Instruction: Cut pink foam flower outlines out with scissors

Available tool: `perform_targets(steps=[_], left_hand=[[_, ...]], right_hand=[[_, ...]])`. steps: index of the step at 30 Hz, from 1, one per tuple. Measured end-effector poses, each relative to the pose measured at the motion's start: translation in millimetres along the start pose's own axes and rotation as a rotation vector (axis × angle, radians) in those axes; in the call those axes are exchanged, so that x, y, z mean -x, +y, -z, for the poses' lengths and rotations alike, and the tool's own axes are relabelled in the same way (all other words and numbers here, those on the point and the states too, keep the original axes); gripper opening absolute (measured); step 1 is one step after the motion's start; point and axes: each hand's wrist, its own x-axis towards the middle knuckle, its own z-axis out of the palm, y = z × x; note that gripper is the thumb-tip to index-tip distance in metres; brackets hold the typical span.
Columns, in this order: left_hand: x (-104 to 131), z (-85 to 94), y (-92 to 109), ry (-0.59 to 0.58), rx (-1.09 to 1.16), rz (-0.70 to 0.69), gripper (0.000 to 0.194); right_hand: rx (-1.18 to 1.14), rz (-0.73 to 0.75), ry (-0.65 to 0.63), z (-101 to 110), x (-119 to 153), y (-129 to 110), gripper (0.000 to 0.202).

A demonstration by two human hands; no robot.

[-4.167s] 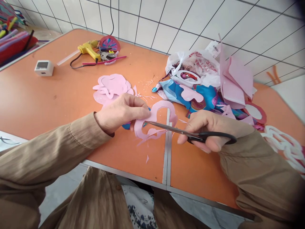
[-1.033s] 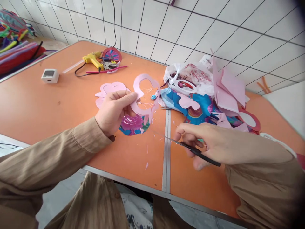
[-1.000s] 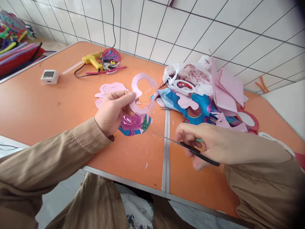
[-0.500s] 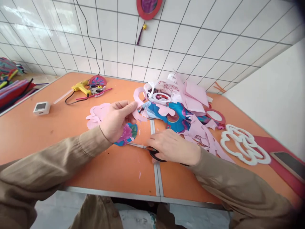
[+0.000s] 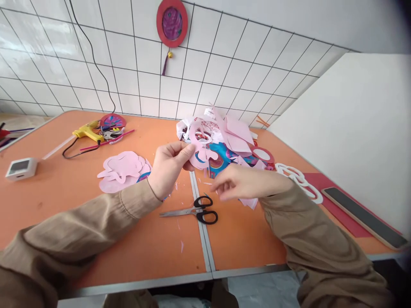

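My left hand (image 5: 171, 164) is closed, with thumb and fingers pinching a pink paper cutout (image 5: 193, 133) that has an open middle and a curved outline. Black-handled scissors (image 5: 196, 210) lie on the table across the grey seam, blades pointing left. Above and to the right of them hovers my right hand (image 5: 239, 182), its fingers loosely bent and apart, with nothing seen in them. Stacked pink paper shapes (image 5: 118, 169) lie to the left of my left hand, and its wrist partly hides a blue and purple printed piece (image 5: 143, 176).
Fabric and pink paper scraps (image 5: 237, 132) are heaped at the back. White cutout frames (image 5: 290, 172) and a dark phone-like slab (image 5: 359, 216) on red sheets lie right. A yellow glue gun (image 5: 88, 131), pliers (image 5: 111, 134) and a small white box (image 5: 21, 168) sit left.
My right hand has let go of the scissors and risen to the right; they now rest on the table. My left hand still holds the pink cutout. The view has shifted right.
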Motion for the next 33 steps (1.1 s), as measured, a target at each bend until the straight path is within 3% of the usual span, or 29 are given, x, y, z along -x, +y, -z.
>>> perform_targets(steps=[3,4,5,13,27,33], left_hand=[[0,0.9,1,0.011,-0.052,-0.029,0.029],[0,0.9,1,0.01,-0.062,-0.035,0.029],[0,0.8,1,0.008,-0.071,-0.038,0.03],[0,0.9,-4,0.013,-0.088,-0.054,0.034],[3,1.5,-8,-0.034,-0.012,0.003,0.032],[1,2.8,-13,-0.049,0.09,0.041,0.029]], right_hand=[[-0.321,0.034,0.656,0,4,-17,0.025],[-0.374,0.064,0.773,-3,1,-23,0.024],[-0.41,0.096,0.81,-7,-3,-28,0.024],[-0.461,0.146,0.842,-22,-32,-40,0.016],[-0.512,0.198,0.901,-25,-35,-37,0.016],[-0.573,0.241,0.854,-24,-34,-37,0.012]])
